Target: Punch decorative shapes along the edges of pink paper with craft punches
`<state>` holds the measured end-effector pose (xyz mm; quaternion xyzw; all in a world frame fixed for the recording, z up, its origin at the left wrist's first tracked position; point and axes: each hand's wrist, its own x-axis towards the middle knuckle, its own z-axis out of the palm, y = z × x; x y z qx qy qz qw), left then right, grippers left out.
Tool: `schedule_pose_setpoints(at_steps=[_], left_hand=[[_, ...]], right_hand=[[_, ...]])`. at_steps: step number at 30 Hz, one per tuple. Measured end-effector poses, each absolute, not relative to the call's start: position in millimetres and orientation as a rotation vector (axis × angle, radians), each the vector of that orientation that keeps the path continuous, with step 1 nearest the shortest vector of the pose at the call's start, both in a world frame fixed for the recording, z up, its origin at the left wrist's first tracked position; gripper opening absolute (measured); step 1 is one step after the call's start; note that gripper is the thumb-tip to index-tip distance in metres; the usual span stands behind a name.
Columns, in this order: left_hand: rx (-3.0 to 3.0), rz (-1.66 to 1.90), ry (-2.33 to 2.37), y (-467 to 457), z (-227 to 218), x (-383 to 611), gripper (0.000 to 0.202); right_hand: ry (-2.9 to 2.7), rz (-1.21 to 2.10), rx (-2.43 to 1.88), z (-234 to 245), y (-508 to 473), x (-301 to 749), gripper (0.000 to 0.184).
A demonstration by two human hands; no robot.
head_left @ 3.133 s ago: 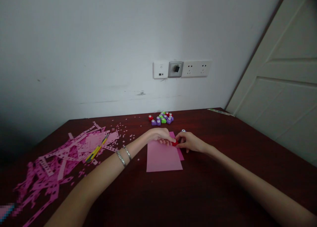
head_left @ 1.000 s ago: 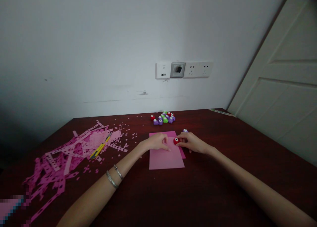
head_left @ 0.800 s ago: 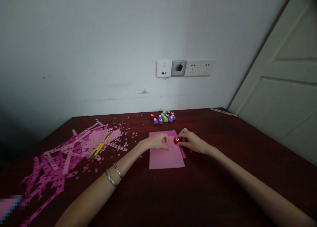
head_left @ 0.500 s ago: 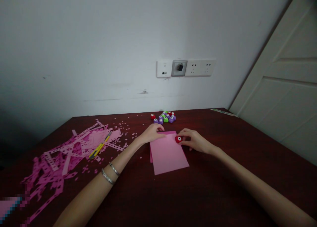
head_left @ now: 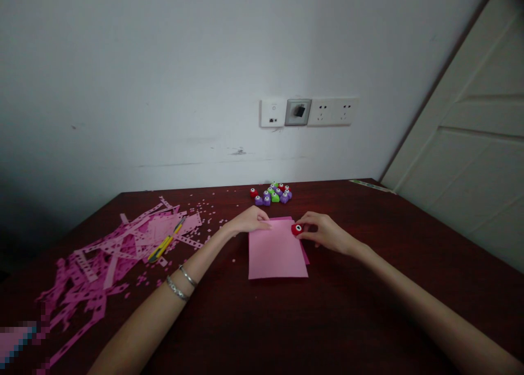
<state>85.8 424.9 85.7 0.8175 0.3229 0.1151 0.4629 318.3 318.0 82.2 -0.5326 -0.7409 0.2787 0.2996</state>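
"Fingers [head_left: 315, 218] of the right hand [head_left: 327, 234] are pinching the red punch [head_left: 297, 230], right of centre in the frame, at the upper right corner of the light pink sheet [head_left: 278, 255]. What about the other side?"

"Left hand [head_left: 248, 220] has its thumb over that sheet's upper left corner; whether anything clasps it from below, I cannot tell."

"What could go wrong, in your view?"

"Slipping, mostly. The darker sheet [head_left: 305, 255] lies underneath and juts out along the right side, so a tug on the upper one could slide the pair further out of line. I can't see whether paper sits inside the punch either; if it does, pulling sideways might crease or tear that corner."

"And compared with half a second ago?"

"Back then the light pink sheet was skewed, its lower edge slanting down toward the lower left of the frame, with the darker one showing along its left side. Now that edge runs nearly level and the darker one peeks out at the right. Both hands and the punch sit in almost the same spots"
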Motion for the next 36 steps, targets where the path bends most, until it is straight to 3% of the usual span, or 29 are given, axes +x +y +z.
schedule_pose_setpoints(at_steps=[11,18,27,36], left_hand=[[2.198,0.278,0.845,430,83,85,0.030],[2.283,0.388,0.907,416,94,90,0.023],[2.016,0.105,0.888,412,93,110,0.028],[1.978,-0.082,0.839,417,80,127,0.030]], right_hand=[[-1.979,0.868,-1.425,64,323,313,0.034],[-1.793,1.079,-1.518,78,324,319,0.047],[-1.681,1.501,-1.807,107,341,322,0.049],[-1.769,1.723,-1.958,101,360,320,0.051]])
